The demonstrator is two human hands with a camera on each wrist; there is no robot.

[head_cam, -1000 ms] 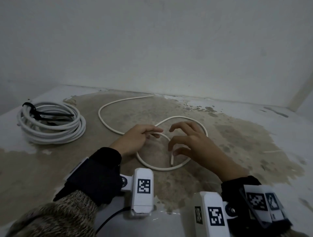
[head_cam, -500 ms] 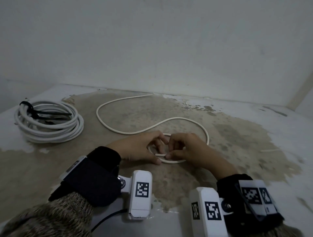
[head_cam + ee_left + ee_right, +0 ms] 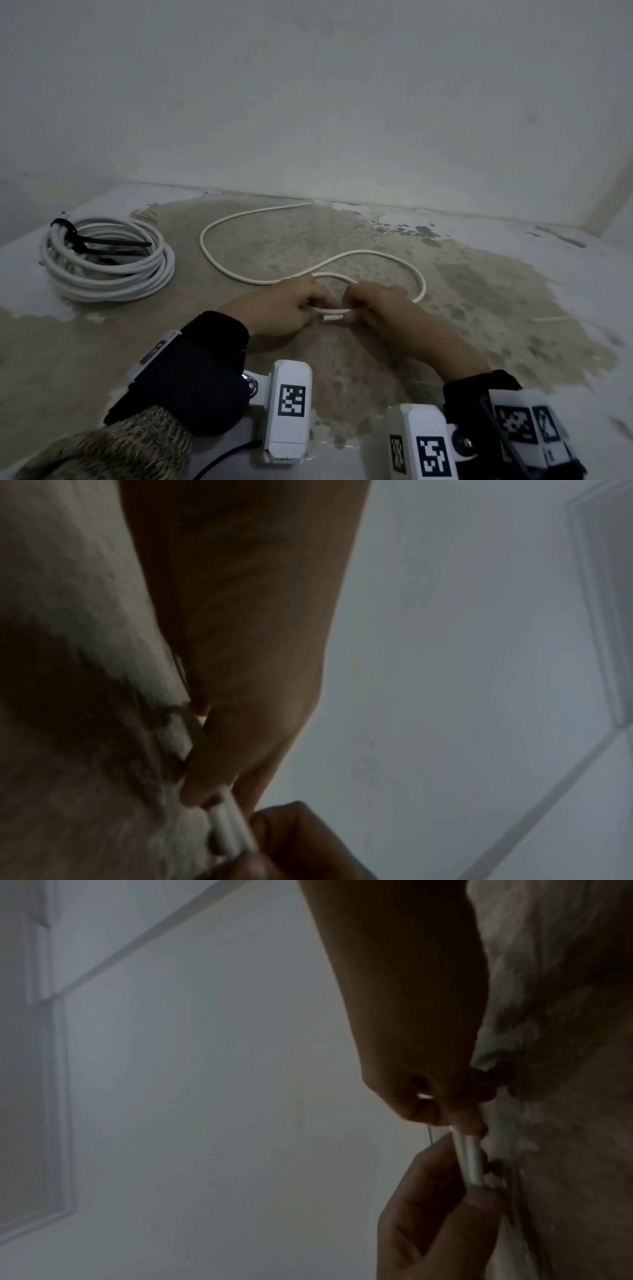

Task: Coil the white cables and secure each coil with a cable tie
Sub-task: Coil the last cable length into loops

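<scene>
A loose white cable (image 3: 373, 254) snakes over the stained floor, its far end near the wall. My left hand (image 3: 291, 308) and right hand (image 3: 373, 305) meet at its near end and pinch a small loop of it between them. Two strands (image 3: 333, 312) lie side by side in the gap between the hands. In the left wrist view the doubled cable (image 3: 231, 829) runs from my fingers (image 3: 205, 783) to the other hand. The right wrist view shows the same strands (image 3: 572, 1158) pinched by both hands. A finished white coil (image 3: 109, 263) bound with black cable ties (image 3: 102, 245) lies at the left.
A grey wall (image 3: 308, 102) rises just behind the cable. The worn floor (image 3: 479, 294) has a brown patch with white flaking paint around it. A thin white sliver (image 3: 551, 319) lies on the floor to the right.
My hands came together from apart over a wide loop. They drew the near end in and now pinch a much smaller loop with two strands side by side.
</scene>
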